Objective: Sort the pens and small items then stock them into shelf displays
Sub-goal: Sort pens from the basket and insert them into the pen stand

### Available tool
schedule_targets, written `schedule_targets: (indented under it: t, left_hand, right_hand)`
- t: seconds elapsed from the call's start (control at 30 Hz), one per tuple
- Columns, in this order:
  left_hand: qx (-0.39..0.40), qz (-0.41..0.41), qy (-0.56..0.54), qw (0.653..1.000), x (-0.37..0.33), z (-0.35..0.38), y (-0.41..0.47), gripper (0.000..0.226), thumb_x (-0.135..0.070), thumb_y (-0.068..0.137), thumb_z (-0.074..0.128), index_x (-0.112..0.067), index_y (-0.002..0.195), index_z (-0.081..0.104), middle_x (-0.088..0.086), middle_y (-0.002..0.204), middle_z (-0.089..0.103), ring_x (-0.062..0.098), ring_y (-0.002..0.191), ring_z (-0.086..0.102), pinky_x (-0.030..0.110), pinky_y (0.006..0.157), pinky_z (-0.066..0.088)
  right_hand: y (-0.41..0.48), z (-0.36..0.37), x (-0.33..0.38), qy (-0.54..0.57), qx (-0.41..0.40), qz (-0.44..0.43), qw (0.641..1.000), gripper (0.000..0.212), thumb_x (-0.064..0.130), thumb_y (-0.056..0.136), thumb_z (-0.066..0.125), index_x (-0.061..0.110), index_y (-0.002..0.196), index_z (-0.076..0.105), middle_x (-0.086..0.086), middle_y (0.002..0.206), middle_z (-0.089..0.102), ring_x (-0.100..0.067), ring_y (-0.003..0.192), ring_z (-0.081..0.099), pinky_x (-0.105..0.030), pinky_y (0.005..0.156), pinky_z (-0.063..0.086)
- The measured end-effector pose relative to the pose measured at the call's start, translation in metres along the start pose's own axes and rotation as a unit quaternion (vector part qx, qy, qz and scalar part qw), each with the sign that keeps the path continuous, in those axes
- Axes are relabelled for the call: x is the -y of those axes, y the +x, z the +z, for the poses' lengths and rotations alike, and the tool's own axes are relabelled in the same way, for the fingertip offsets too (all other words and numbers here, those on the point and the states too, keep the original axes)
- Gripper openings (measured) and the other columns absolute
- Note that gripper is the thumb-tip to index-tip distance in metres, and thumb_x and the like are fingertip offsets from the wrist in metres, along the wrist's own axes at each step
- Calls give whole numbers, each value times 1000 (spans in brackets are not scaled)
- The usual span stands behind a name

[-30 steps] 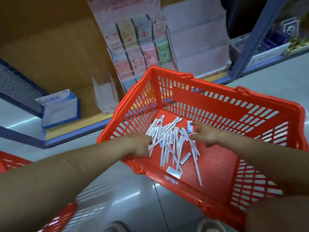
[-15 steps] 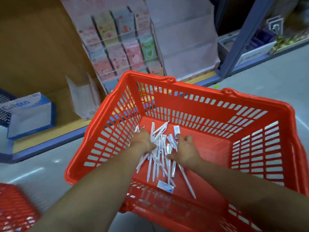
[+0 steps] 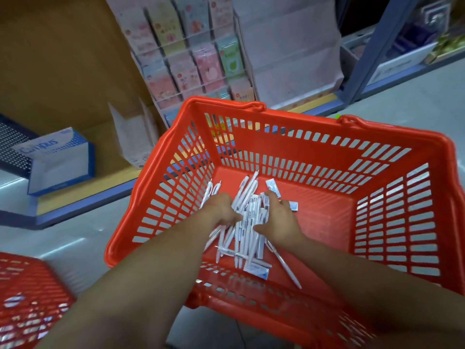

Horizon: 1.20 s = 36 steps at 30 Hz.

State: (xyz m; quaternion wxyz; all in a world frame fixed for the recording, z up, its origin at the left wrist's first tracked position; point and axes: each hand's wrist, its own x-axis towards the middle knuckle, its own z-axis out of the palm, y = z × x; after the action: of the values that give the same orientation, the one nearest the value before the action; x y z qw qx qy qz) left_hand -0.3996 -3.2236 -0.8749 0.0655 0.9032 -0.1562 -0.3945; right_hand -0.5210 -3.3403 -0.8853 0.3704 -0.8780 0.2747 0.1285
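A heap of white pens (image 3: 247, 230) lies on the floor of a red plastic basket (image 3: 314, 137). My left hand (image 3: 221, 210) comes in from the left, its fingers curled down into the heap and gripping some pens. From the right, my right hand (image 3: 280, 224) presses against the heap with spread fingers and thumb. Small white-and-blue packets lie around the heap: one at the far side (image 3: 273, 186), one beside my right fingers (image 3: 293, 206), one near the front (image 3: 256, 269). A single stray pen (image 3: 288, 269) lies toward the front wall.
A low shelf behind the basket holds a rack of greeting cards (image 3: 191, 64), a clear packet holder (image 3: 130, 137) and a blue-and-white Campus box (image 3: 57, 159). A second red basket (image 3: 27, 298) sits at the lower left on the grey floor.
Both hands have moved closer together, pushing the scattered pens into a tighter heap. The view has shifted so the basket sits lower and more to the right.
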Motion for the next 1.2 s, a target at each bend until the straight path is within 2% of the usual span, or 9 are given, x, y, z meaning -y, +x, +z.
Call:
schedule_targets:
  t: [0.3, 0.4, 0.47, 0.6, 0.73, 0.83, 0.93, 1.03, 1.2]
  left_hand:
    - [34, -39, -203, 978, 11, 14, -10, 36, -26, 89, 64, -2, 114, 55, 13, 100, 62, 28, 90, 61, 33, 74, 50]
    - [55, -85, -378, 920, 13, 20, -15, 33, -14, 91, 60, 3, 118, 52, 20, 106, 62, 30, 89, 61, 41, 78, 54]
    - [54, -102, -460, 880, 13, 18, -19, 31, -7, 91, 58, 6, 118, 52, 20, 95, 60, 30, 81, 61, 38, 71, 54]
    - [92, -93, -560, 818, 5, 13, -27, 27, -24, 91, 60, -1, 106, 62, 14, 78, 67, 27, 66, 65, 42, 70, 56]
    - [87, -56, -523, 846, -2, 12, -29, 32, -26, 89, 65, -1, 109, 63, 16, 98, 71, 29, 88, 68, 44, 83, 57]
    - [57, -59, -498, 863, -5, 14, -31, 25, -9, 89, 63, 5, 109, 56, 13, 87, 68, 20, 72, 67, 28, 62, 57]
    - [23, -70, -493, 867, -8, 10, -36, 6, 4, 91, 52, 2, 94, 48, 15, 74, 58, 17, 47, 61, 26, 44, 52]
    - [-13, -67, -439, 896, -8, 4, -39, 6, -6, 96, 49, -1, 98, 48, 10, 71, 58, 14, 46, 59, 22, 40, 48]
    - [-35, -34, -324, 945, -2, -17, -47, 26, -26, 99, 46, -3, 107, 55, 7, 75, 62, 20, 60, 68, 25, 51, 44]
  right_hand:
    - [8, 8, 0, 107, 47, 53, 992, 59, 17, 73, 77, 13, 125, 49, -1, 75, 63, -13, 68, 57, -16, 51, 35]
    - [8, 15, 3, 120, 65, 51, 989, 25, 21, 78, 74, 14, 93, 57, -4, 72, 59, -17, 66, 53, -26, 56, 37]
    - [9, 19, 6, 146, 81, 54, 985, 24, 22, 85, 69, 13, 69, 53, -7, 62, 52, -18, 57, 47, -30, 59, 37]
    - [8, 6, 24, 366, 139, 123, 912, 29, 28, 99, 51, 4, 88, 63, -13, 76, 64, -22, 63, 60, -35, 64, 54]
    - [12, -6, 29, 456, 158, 156, 862, 32, 37, 99, 47, 13, 100, 68, -8, 79, 73, -25, 73, 70, -37, 67, 57]
    - [14, -7, 26, 464, 177, 142, 856, 32, 42, 96, 53, 18, 113, 65, -11, 99, 73, -29, 90, 71, -42, 78, 58]
    - [13, -10, 26, 460, 231, 90, 852, 24, 15, 95, 60, 11, 118, 56, -7, 77, 69, -16, 55, 66, -25, 48, 51]
    - [19, -15, 22, 417, 232, 82, 875, 15, 12, 92, 63, 8, 103, 54, -2, 54, 56, -11, 40, 44, -21, 39, 33]
    - [17, -23, 17, 389, 199, 113, 892, 29, 8, 80, 76, 7, 100, 56, -15, 79, 62, -9, 45, 37, -21, 38, 27]
